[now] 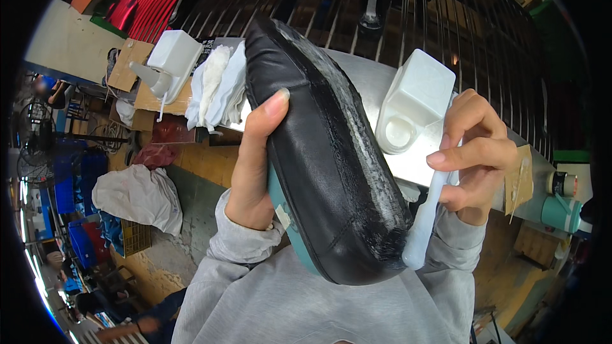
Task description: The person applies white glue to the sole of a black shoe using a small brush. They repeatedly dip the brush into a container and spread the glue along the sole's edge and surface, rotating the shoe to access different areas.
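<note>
A black leather shoe upper [306,146] is stretched over a teal shoe last [290,216], tilted in front of my chest. My left hand [255,159] grips it from the left, thumb on the leather and the other fingers hidden behind. Whitish, wet-looking smears run along its roughened lower edge and bottom. In my right hand [478,153] is a long whitish brush-like applicator [426,223], pinched between thumb and fingers. Its wide lower end touches or nearly touches the rounded end of the upper; bristles cannot be made out. A white plastic bottle [417,99] stands behind that hand.
Beyond the work lies a rack of metal bars [331,0], with a dark shoe sole [375,0] on it. To the left are folded white cloths [217,86] and a white bottle with a spout [172,60]. A teal mug [561,215] sits at far right.
</note>
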The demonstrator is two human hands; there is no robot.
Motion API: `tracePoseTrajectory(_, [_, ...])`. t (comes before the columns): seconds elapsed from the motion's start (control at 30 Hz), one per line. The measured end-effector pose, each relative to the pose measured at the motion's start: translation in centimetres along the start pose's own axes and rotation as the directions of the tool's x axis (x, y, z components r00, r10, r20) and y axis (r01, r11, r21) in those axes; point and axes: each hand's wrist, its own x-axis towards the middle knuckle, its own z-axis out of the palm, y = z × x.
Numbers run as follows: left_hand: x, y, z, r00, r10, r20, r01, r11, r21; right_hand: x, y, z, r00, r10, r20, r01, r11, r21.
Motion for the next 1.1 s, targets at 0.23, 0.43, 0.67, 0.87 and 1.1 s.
tracePoseTrajectory(0.23, [0.1,-1.2,-0.7,0.94,-0.342,0.005,0.333,0.913,-0.235,1.7,1.0,1.7,0.999,-0.032,0.026,0.029,0.992,0.122])
tracePoseTrajectory(0.43, [0.1,-2.0,-0.8,0.908,-0.416,0.049,0.403,0.835,-0.374,2.5,2.2,3.1,0.997,-0.068,0.036,0.059,0.976,0.21])
tracePoseTrajectory(0.67, [0.1,-2.5,-1.5,0.903,-0.386,0.187,0.429,0.808,-0.403,3.0,2.2,3.5,0.998,-0.015,0.066,0.003,0.984,0.179])
tracePoseTrajectory(0.87, [0.0,-3.2,-1.8,0.927,-0.298,0.227,0.368,0.837,-0.405,4.2,1.4,4.3,0.998,0.0,0.057,-0.011,0.983,0.182])
tracePoseTrajectory(1.1, [0.4,-5.6,-3.5,0.914,-0.315,0.255,0.398,0.818,-0.414,3.6,2.6,4.2,0.991,-0.016,0.135,-0.021,0.963,0.27])
